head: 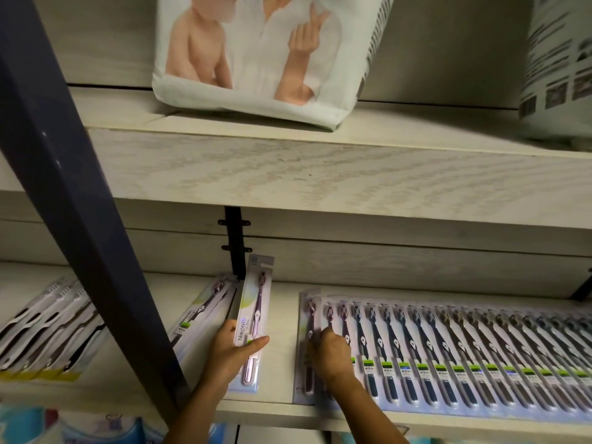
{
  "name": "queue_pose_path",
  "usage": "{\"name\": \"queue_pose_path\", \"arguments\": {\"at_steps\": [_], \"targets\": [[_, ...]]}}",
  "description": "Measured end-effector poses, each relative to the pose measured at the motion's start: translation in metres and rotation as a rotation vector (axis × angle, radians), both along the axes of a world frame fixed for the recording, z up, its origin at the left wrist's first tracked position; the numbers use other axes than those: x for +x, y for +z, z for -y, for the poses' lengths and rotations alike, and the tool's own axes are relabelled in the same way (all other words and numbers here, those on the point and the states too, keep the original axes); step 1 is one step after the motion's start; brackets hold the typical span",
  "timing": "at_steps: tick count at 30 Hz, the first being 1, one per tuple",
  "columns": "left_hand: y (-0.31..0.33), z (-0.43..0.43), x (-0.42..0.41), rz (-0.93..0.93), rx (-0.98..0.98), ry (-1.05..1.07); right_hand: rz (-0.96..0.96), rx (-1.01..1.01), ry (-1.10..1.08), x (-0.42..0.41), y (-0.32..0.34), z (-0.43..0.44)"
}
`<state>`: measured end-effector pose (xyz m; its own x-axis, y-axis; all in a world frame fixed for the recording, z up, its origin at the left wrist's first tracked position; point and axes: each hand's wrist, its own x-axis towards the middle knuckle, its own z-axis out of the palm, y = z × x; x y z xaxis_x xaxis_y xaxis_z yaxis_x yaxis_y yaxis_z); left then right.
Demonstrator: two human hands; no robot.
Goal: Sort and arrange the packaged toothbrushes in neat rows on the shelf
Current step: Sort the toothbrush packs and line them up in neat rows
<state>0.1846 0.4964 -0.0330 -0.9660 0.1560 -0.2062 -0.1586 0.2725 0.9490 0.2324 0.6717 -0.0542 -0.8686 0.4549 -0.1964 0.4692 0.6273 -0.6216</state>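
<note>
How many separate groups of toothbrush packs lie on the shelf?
3, plus one pack gripped by the left hand. The fanned group is left of the dark post; small pile behind that pack; long row, right hand on its left end. Post may hide more.

Shop: identical packaged toothbrushes [464,354] rowed right of right hand [333,352], more packs [48,331] left of left hand [234,346], nappy pack [256,59] shelved above both.

just the one head cam, wide angle; it's right up close to the lower shelf [275,408], facing forward and down; left hand [234,347] and right hand [333,350] sit low in frame; upper shelf [320,174] fills the middle
</note>
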Motion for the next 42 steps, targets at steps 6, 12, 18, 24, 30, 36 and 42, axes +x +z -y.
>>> {"name": "queue_pose_path", "arguments": {"at_steps": [6, 12, 18, 24, 30, 36, 42], "targets": [[-0.003, 0.001, 0.000, 0.024, 0.009, 0.031, 0.046, 0.198, 0.014, 0.000, 0.002, -0.002], [-0.005, -0.003, 0.000, 0.034, 0.022, 0.047, 0.060, 0.209, -0.007, 0.003, 0.001, 0.003], [-0.008, -0.005, -0.001, 0.040, 0.002, 0.052, 0.096, 0.285, 0.059, 0.010, 0.002, 0.007], [-0.008, -0.003, 0.000, 0.042, 0.012, 0.057, 0.103, 0.370, 0.107, 0.012, 0.003, 0.006], [-0.007, 0.002, 0.001, 0.031, -0.008, 0.065, 0.125, 0.405, 0.137, 0.010, -0.005, -0.001], [-0.005, -0.001, 0.010, 0.048, -0.002, 0.076, 0.079, 0.353, 0.122, 0.008, -0.001, -0.002], [0.001, -0.018, 0.022, 0.056, 0.079, -0.059, -0.217, -0.324, 0.108, 0.016, 0.015, 0.026]]}}
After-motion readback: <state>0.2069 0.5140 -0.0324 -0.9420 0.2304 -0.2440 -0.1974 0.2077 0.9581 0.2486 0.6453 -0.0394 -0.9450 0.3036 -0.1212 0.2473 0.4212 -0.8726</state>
